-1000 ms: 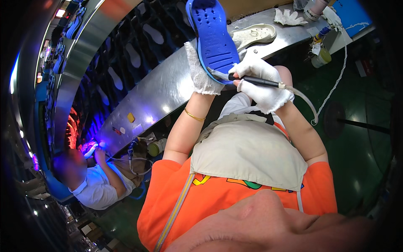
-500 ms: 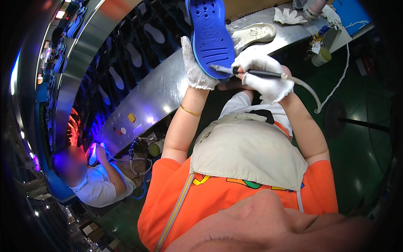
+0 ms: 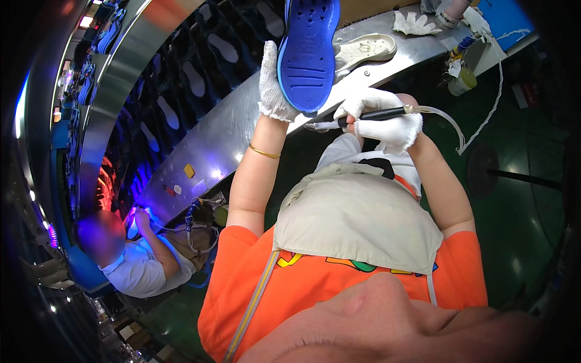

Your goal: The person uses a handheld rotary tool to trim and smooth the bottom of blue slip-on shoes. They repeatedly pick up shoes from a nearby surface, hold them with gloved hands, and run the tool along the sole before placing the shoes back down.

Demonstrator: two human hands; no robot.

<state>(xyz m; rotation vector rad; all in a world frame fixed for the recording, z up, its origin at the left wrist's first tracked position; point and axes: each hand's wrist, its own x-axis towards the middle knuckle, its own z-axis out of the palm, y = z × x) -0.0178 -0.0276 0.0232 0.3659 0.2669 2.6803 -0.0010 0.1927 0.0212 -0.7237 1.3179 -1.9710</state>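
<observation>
A blue shoe sole (image 3: 308, 60) with small holes toward its far end and grooves across its near part is held upright over the bench. My left hand (image 3: 277, 91), in a white knit glove, grips the sole along its left edge, with part of the hand hidden behind it. Just below and right of the sole, my gloved right hand (image 3: 390, 124) is closed round a black-handled brush (image 3: 381, 114). A pale hose runs from the handle's end. The brush's pale tip points left, apart from the sole.
A metal bench (image 3: 224, 121) runs along a conveyor carrying sole-shaped pieces (image 3: 224, 48). On the bench lie a cream shoe (image 3: 372, 48), a spare white glove (image 3: 416, 24) and a yellow block (image 3: 189, 170). A small container (image 3: 463, 81) hangs at right. Another person (image 3: 145, 260) works at left.
The brush tip has come off the sole's near end and moved down. My left hand has shifted up and slightly left, while the sole is now more upright and a little further right at its top.
</observation>
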